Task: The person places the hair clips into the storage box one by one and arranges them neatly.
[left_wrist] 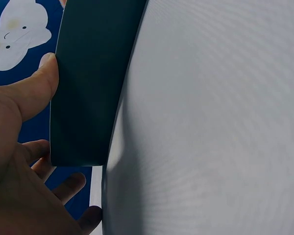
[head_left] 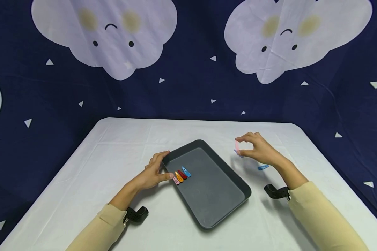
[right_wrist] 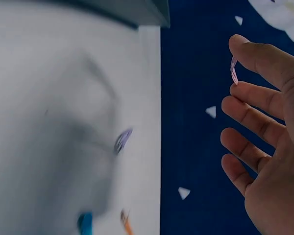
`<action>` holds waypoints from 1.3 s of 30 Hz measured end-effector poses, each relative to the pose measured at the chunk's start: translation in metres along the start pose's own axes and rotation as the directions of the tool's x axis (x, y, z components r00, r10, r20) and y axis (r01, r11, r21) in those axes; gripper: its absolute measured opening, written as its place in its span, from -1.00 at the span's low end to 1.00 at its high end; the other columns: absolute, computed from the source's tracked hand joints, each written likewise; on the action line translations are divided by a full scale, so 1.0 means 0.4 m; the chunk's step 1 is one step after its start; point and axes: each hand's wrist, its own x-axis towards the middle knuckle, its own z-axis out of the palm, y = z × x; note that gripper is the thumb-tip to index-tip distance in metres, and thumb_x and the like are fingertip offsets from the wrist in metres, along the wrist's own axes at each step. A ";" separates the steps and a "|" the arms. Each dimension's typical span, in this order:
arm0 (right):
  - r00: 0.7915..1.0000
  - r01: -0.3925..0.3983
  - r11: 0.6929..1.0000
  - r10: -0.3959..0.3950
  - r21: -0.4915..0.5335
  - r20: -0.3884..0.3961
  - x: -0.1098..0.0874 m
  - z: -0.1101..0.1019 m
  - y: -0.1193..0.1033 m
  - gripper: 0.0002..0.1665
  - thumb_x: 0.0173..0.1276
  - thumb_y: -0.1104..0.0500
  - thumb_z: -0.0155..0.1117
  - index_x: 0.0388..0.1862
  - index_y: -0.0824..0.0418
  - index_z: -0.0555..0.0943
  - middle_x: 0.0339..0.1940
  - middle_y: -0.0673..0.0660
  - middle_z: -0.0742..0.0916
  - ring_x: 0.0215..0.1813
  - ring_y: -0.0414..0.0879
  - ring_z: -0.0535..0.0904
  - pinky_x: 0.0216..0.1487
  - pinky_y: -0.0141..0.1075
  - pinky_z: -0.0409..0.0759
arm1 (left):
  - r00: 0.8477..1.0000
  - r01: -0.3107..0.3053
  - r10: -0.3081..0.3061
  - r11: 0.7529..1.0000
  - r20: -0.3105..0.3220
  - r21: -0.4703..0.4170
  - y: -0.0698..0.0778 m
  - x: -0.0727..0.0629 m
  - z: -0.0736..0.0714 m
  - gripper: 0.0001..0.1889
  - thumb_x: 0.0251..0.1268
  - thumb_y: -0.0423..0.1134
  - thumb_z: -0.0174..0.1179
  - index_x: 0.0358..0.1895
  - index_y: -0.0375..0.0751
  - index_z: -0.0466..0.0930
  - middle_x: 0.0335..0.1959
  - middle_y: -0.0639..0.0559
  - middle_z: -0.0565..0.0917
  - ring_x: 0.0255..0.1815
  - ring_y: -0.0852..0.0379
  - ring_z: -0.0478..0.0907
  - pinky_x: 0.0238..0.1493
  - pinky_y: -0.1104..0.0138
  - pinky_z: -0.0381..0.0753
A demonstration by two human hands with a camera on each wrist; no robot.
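My right hand (head_left: 259, 148) is raised above the table at the right, pinching a pink snap hair clip (right_wrist: 234, 72) between thumb and index fingertip; the other fingers are spread. Beneath it a purple hair clip (right_wrist: 123, 140) lies on the table, with a blue clip (head_left: 263, 167) and an orange clip (right_wrist: 126, 224) nearby. My left hand (head_left: 152, 174) holds the grey baking tray (head_left: 213, 181) at its left corner, thumb on one rim and fingers by the adjoining one. Inside, near the thumb, pink (head_left: 176, 180), yellow-orange (head_left: 178, 176), red (head_left: 182, 174) and blue (head_left: 186, 171) clips lie in a row.
A white cloth covers the table (head_left: 128, 139). Behind it hangs a dark blue curtain (head_left: 188, 94) with clouds and small triangles. Each wrist carries a black camera mount, the right one (head_left: 276, 191) low over the table.
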 end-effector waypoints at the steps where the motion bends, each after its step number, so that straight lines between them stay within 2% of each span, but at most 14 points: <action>1: 1.000 0.006 1.000 -0.006 0.005 0.006 0.005 0.002 -0.008 -0.39 0.13 0.00 0.42 0.15 0.18 0.56 0.09 0.15 0.60 0.07 0.02 0.35 0.09 -0.02 0.33 | 1.000 -0.001 0.001 1.000 -0.001 0.001 0.000 0.000 0.000 -0.10 0.19 -0.11 0.28 0.49 -0.11 -0.11 0.47 -0.16 -0.01 0.47 -0.27 -0.14 0.28 -0.32 -0.24; 7: 0.999 0.032 0.999 -0.033 0.036 0.039 0.030 0.014 -0.052 -0.36 0.13 -0.03 0.42 0.18 0.15 0.54 0.13 0.10 0.58 0.06 -0.01 0.33 0.07 -0.05 0.34 | 1.000 -0.002 0.002 1.000 -0.002 0.004 0.003 -0.001 -0.001 -0.10 0.20 -0.11 0.27 0.49 -0.11 -0.10 0.46 -0.17 -0.01 0.48 -0.27 -0.15 0.28 -0.35 -0.26; 17: 0.989 0.132 0.989 -0.136 0.070 0.054 0.069 0.059 -0.116 -0.38 0.11 0.05 0.44 0.18 0.17 0.54 0.08 0.08 0.60 0.10 -0.02 0.33 0.14 -0.03 0.33 | 1.000 0.001 -0.001 1.000 0.001 0.005 0.002 -0.002 -0.001 -0.10 0.20 -0.11 0.27 0.49 -0.11 -0.10 0.47 -0.16 -0.01 0.47 -0.27 -0.13 0.28 -0.34 -0.25; 23: 0.985 0.153 0.986 -0.158 0.066 0.073 0.090 0.084 -0.149 -0.38 0.11 0.06 0.43 0.17 0.18 0.55 0.07 0.07 0.61 0.10 -0.02 0.33 0.26 0.01 0.28 | 1.000 -0.001 0.001 1.000 0.000 0.002 0.002 -0.001 0.000 -0.10 0.19 -0.10 0.28 0.49 -0.11 -0.10 0.47 -0.16 -0.01 0.48 -0.26 -0.14 0.28 -0.32 -0.23; 29: 0.976 0.198 0.979 -0.201 0.037 0.087 0.108 0.111 -0.175 -0.39 0.10 0.03 0.43 0.15 0.17 0.57 0.06 0.07 0.62 0.05 -0.04 0.35 0.08 -0.11 0.34 | 1.000 0.003 -0.003 1.000 -0.003 0.007 0.000 0.000 0.001 -0.11 0.20 -0.10 0.27 0.50 -0.11 -0.10 0.47 -0.16 -0.02 0.49 -0.27 -0.16 0.28 -0.33 -0.25; 39: 0.964 0.241 0.970 -0.242 0.026 0.114 0.122 0.154 -0.206 -0.39 0.08 0.02 0.46 0.14 0.16 0.58 0.01 0.04 0.62 0.00 -0.06 0.36 0.03 -0.15 0.34 | 1.000 0.003 -0.003 1.000 -0.006 0.020 0.000 0.000 0.001 -0.11 0.21 -0.10 0.26 0.49 -0.12 -0.10 0.47 -0.17 -0.02 0.49 -0.27 -0.17 0.27 -0.35 -0.25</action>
